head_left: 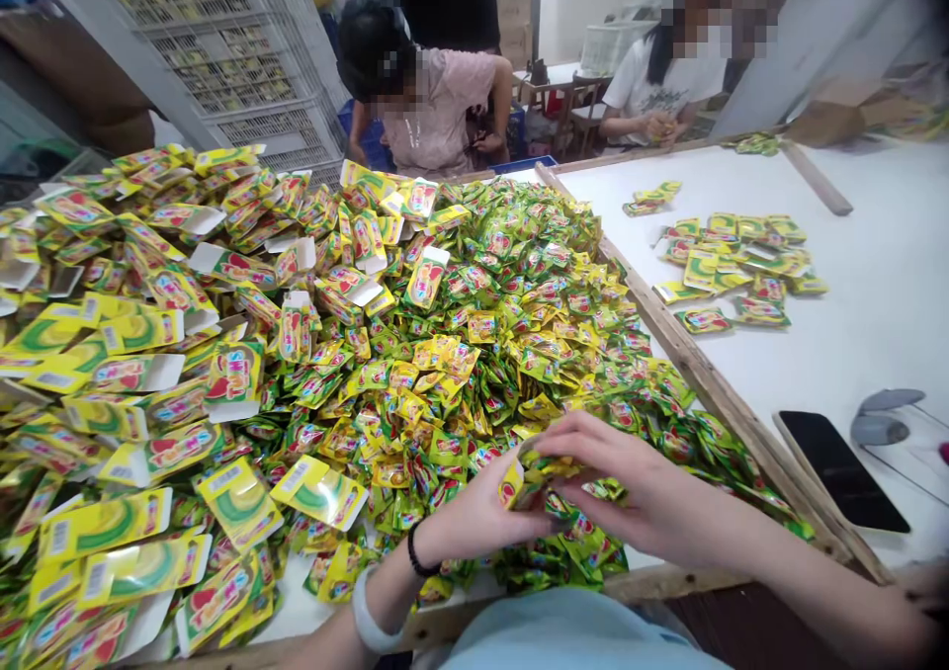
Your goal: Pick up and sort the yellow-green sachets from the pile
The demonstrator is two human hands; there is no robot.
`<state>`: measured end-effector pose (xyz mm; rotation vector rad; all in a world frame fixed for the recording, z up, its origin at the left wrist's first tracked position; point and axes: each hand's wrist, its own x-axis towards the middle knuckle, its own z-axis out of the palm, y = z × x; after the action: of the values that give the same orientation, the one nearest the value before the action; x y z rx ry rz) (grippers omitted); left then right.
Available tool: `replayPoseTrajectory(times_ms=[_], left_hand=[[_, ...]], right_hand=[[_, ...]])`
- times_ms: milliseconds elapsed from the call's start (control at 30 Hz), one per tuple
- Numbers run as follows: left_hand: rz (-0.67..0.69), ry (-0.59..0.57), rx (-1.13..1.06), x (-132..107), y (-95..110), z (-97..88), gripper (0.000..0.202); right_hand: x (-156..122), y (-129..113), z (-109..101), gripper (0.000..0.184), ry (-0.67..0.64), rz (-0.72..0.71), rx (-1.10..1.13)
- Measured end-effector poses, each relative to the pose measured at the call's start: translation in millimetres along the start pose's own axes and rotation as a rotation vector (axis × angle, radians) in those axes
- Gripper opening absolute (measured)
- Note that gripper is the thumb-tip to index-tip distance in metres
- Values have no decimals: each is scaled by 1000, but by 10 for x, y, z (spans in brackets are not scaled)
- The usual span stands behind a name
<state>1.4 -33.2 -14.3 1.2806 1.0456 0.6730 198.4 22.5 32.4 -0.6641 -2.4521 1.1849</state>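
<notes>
In the head view, my left hand (485,507) is wrapped round a small yellow carton (511,484) near the table's front edge. My right hand (619,482) meets it from the right, fingers curled over small yellow-green sachets (558,468) at the carton's side. Whether those sachets are partly inside the carton cannot be made out. Beneath and beyond both hands spreads a deep heap of green and yellow sachets (474,354). Left of it lie many printed yellow cartons (237,502), several with white end flaps standing open.
A wooden strip (667,329) divides the white table (748,374). Right of it lie a small group of cartons (731,255), a phone (841,467) and grey-lensed glasses (886,418). Co-workers (445,107) are across the table. White crates (222,57) are stacked at the back left.
</notes>
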Motion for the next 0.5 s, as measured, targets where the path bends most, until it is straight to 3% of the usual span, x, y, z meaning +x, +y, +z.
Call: replayPoseTrajectory(times_ms=[133,267,333,433,500], left_hand=[[10,-147,-169,-15,-158,70,76],[78,-170,-136,33,-235,166,73],[79,-216,-160,91,-208,212,81],[150,-175,-139,181,-97,199,100],[229,15,25,225,-14,101,94]], right_hand=[[-182,124,60,24,90,-57,125],[-290,138,206,23,-63,11,180],[-317,142,243,23,-58,37,159],[-375,287,86,16,173,44,-20],[-424,485,-170,15,493,102,-280]])
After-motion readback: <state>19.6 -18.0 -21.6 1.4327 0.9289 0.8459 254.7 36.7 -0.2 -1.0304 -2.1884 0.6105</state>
